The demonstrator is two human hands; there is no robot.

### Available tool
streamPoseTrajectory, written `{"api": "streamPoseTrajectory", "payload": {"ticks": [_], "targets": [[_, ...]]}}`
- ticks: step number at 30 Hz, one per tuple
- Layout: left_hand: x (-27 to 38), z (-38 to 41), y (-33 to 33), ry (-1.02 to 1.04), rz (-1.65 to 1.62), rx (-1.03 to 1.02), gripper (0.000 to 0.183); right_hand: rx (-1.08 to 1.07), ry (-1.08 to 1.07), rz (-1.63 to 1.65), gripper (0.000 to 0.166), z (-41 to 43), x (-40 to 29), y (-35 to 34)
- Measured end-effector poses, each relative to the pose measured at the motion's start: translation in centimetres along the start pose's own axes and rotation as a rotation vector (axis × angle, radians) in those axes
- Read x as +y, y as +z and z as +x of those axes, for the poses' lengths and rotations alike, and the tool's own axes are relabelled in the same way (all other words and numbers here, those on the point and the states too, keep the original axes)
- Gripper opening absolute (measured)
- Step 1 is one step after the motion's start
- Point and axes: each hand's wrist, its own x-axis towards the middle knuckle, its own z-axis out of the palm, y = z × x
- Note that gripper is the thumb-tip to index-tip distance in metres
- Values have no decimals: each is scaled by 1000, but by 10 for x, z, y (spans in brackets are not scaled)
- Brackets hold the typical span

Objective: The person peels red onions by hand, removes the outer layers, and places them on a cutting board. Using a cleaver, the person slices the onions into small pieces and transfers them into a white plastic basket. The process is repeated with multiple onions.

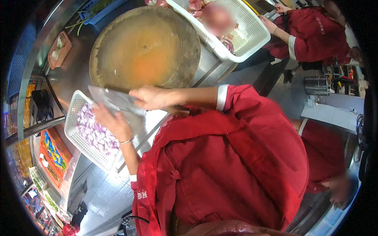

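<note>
My right hand [155, 98] grips a broad cleaver [113, 100] near its handle end. The blade is flat and slightly blurred, and reaches over the near edge of a round wooden chopping block [118, 38]. My left hand [113, 119], with a bracelet at the wrist, is by the blade's lower edge, above a white plastic basket [73, 129]. Its fingers look apart, but motion blur hides whether they touch the blade. Diced purple onion [96, 132] fills much of the basket. The block's top looks wet and bears no large pieces.
A larger white basket [254, 44] beyond the block holds purple onion pieces. A co-worker [307, 35] holds a cleaver to its right; another person [324, 159] is behind me. A pink tray [60, 50] with white bulbs and a blue basket [103, 11] with greens stand farther off.
</note>
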Motion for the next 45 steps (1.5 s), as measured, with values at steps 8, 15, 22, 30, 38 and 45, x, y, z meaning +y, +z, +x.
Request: {"api": "streamPoseTrajectory", "payload": {"ticks": [8,15,22,30,38,45], "targets": [[-106,-6,-42,-745,497,-108,68,175,-41,-157,25,-26,9,-30],[-133,-21,-40,-386,211,177,31,314,-59,-799,31,-23,83,-36],[-151,-18,-14,-324,430,64,46,596,-84,-772,29,-88,106,-111],[-6,39,38,-241,198,201,36,641,189,-828,20,-173,127,-249],[78,29,79,-318,-30,80,27,490,136,-738,52,-182,137,-167],[95,14,83,-385,-131,46,37,151,413,-903,57,-184,161,-201]]}}
